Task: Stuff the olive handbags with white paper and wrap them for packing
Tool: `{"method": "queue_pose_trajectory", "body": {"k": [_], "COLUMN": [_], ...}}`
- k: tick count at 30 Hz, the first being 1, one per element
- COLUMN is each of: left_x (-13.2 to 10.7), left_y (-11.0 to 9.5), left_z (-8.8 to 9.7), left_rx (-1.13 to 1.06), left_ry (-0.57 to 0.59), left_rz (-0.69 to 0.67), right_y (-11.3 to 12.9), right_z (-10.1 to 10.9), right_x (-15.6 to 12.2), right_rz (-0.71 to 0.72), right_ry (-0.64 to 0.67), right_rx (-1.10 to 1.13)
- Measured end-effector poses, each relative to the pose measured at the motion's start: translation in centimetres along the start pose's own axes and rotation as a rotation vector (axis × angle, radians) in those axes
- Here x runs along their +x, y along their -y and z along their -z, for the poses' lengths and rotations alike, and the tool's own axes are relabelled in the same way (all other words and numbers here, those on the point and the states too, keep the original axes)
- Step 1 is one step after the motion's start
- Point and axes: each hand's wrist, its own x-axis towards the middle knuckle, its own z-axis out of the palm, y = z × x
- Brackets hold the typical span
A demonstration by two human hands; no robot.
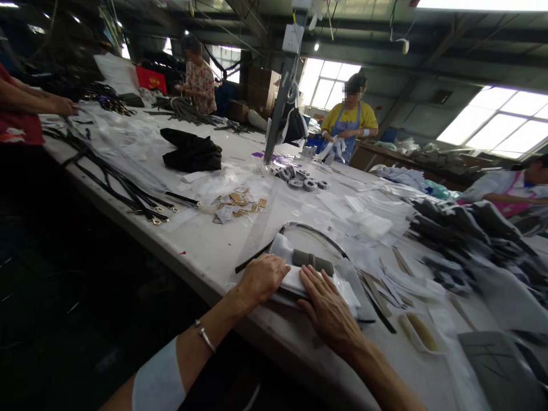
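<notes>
At the near edge of the table, a folded white piece lies on a flat bag-like part with a dark edging strip. My left hand has its fingers curled together over the left end of the white piece. On the right end my right hand lies flat, fingers stretched out and pressing down. Just beyond both hands sits an olive-grey folded piece. What lies beneath my palms is hidden.
Black straps with metal clips, small tan-and-white packets and a black cloth bundle lie leftward. Grey rolls sit by a post. Right are a yellowish dish and dark grey pieces. Several co-workers stand around.
</notes>
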Motion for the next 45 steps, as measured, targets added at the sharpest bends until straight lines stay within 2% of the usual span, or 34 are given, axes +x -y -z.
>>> {"method": "queue_pose_trajectory", "body": {"k": [2, 5, 9, 14, 16, 19, 21, 24, 27, 32, 34, 38, 41, 45], "left_x": [-1.4, -2.4, -1.9, -1.5, -2.0, -3.4, -4.4, -5.5, -5.5, -4.3, -4.3, -5.3, -5.9, -5.3], "left_y": [-0.5, -0.5, 0.3, 0.7, 0.6, 0.4, 0.4, 0.5, 0.6, -0.1, -0.3, -0.5, -0.8, -1.0], "left_z": [0.4, 1.6, 2.8, 2.5, 2.4, 2.2, 1.8, 0.8, 0.0, -0.6, -1.0, -1.3, -1.0, -0.8], "left_rx": [-0.049, -0.108, -0.124, -0.043, 0.033, 0.049, 0.024, 0.101, 0.116, 0.001, 0.033, 0.196, 0.363, 0.497], "left_ry": [0.015, 0.09, 0.205, 0.218, 0.168, 0.066, 0.038, -0.079, -0.209, -0.161, -0.191, -0.333, -0.322, -0.336], "left_rz": [0.033, -0.006, -0.087, -0.047, -0.087, -0.291, -0.407, -0.481, -0.504, -0.325, -0.299, -0.395, -0.463, -0.546], "right_y": [0.6, 1.6, 2.4, 3.5, 3.9, 4.2, 4.2, 3.9, 3.4, 2.5, 2.3, 2.8, 3.5, 4.2], "right_z": [0.0, -0.4, -0.9, -1.6, -1.8, -2.1, -2.1, -1.8, -1.0, -0.3, -0.8, -2.5, -3.2, -3.4], "right_x": [-0.1, 0.0, 0.1, 0.1, 0.0, 0.0, -0.1, -0.3, -0.4, 0.3, 0.4, -0.1, -0.5, -0.3], "right_rz": [-0.015, -0.045, -0.094, -0.16, -0.17, -0.179, -0.176, -0.142, -0.077, -0.044, -0.047, -0.047, -0.089, -0.141], "right_ry": [-0.006, -0.019, -0.027, -0.082, -0.119, -0.169, -0.183, -0.159, -0.076, -0.001, -0.044, -0.228, -0.289, -0.312], "right_rx": [0.032, 0.049, 0.037, -0.004, 0.002, 0.02, 0.021, 0.015, 0.019, 0.011, 0.017, 0.004, -0.012, -0.017]}}
